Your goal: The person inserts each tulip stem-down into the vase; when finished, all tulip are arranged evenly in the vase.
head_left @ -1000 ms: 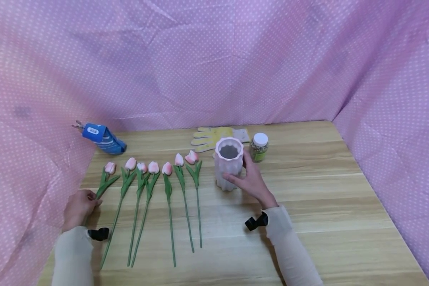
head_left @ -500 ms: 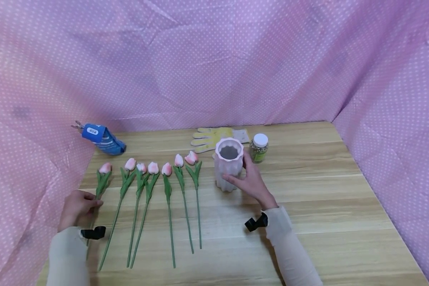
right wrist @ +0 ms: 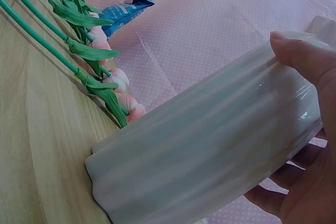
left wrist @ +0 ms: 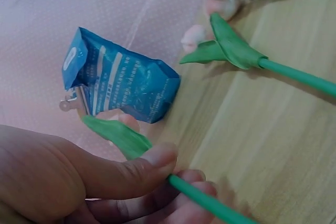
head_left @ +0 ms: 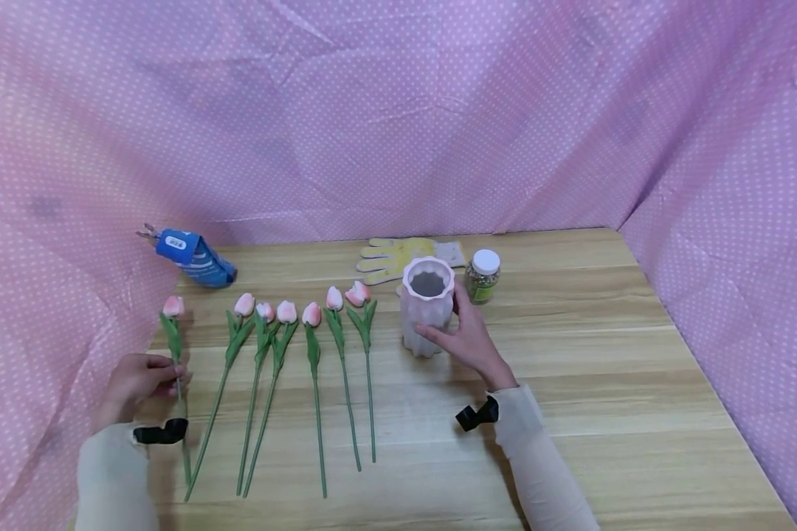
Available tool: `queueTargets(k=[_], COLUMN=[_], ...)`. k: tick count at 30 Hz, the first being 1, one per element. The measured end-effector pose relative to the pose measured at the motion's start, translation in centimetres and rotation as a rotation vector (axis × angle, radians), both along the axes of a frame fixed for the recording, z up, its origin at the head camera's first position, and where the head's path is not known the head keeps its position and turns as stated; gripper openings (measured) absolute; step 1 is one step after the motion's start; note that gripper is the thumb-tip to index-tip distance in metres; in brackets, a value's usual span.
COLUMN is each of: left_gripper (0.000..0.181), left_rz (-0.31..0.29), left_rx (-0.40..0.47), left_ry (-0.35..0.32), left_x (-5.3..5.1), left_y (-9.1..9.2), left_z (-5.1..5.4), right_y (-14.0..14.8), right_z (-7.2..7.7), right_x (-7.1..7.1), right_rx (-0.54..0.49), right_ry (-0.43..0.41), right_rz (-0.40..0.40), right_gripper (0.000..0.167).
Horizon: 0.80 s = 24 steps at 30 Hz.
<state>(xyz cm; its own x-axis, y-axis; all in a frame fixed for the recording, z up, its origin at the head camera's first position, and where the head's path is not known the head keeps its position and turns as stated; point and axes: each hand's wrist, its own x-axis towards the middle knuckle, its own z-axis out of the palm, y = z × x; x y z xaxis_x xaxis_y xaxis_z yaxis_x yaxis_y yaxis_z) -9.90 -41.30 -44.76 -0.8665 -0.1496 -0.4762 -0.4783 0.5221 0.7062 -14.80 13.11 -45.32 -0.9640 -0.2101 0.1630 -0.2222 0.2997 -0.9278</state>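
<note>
At the table's left side my left hand [head_left: 139, 380] pinches the green stem of a pink-and-white tulip [head_left: 174, 324] between thumb and fingers. In the left wrist view the thumb lies over the stem [left wrist: 210, 203], just below a leaf. My right hand [head_left: 465, 332] holds a white fluted vase [head_left: 417, 321] by its right side, thumb in front and fingers behind. The vase stands upright on the table, and its wall [right wrist: 205, 135] fills much of the right wrist view. Several more tulips [head_left: 312, 346] lie in a row between the two hands.
A blue bag [head_left: 202, 262] closed with a metal clip stands at the back left. Behind the vase lies a yellow-and-white glove [head_left: 395, 258]. A white-lidded jar [head_left: 482, 276] stands right of the vase. Pink dotted cloth [head_left: 398, 125] surrounds the wooden table [head_left: 604, 369].
My left hand has shifted slightly left, and the tulip in it has swung its bloom leftward, with the stem turned more upright in view. The right hand and vase have stayed in place.
</note>
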Motion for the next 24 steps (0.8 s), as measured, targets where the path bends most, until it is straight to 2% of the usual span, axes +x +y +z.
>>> queueTargets(k=[4, 9, 14, 16, 20, 24], left_gripper=[0.020, 0.027, 0.030, 0.029, 0.028, 0.030], left_rz=[0.037, 0.094, 0.154, 0.191, 0.222, 0.262], left_rx=[0.107, 0.231, 0.423, 0.525, 0.725, 0.979], left_ry=[-0.028, -0.076, -0.095, -0.073, 0.023, 0.118], left_x=[0.0, 0.1, 0.4, 0.7, 1.2, 1.6], left_y=[-0.3, -0.3, 0.0, 0.2, 0.9, 1.6], left_z=[0.1, 0.4, 0.2, -0.1, -0.8, -1.5], right_y=[0.0, 0.0, 0.0, 0.1, 0.1, 0.0], right_z=[-0.2, -0.2, -0.2, -0.2, -0.2, -0.2], right_x=[-0.1, -0.1, 0.0, -0.1, -0.1, 0.0], right_rx=[-0.003, -0.002, -0.003, -0.003, 0.002, 0.003], right_ry=[0.007, 0.009, 0.008, 0.008, 0.006, 0.007], right_rz=[0.003, 0.003, 0.000, 0.001, -0.001, -0.001], right_gripper=[0.093, 0.093, 0.092, 0.092, 0.092, 0.092])
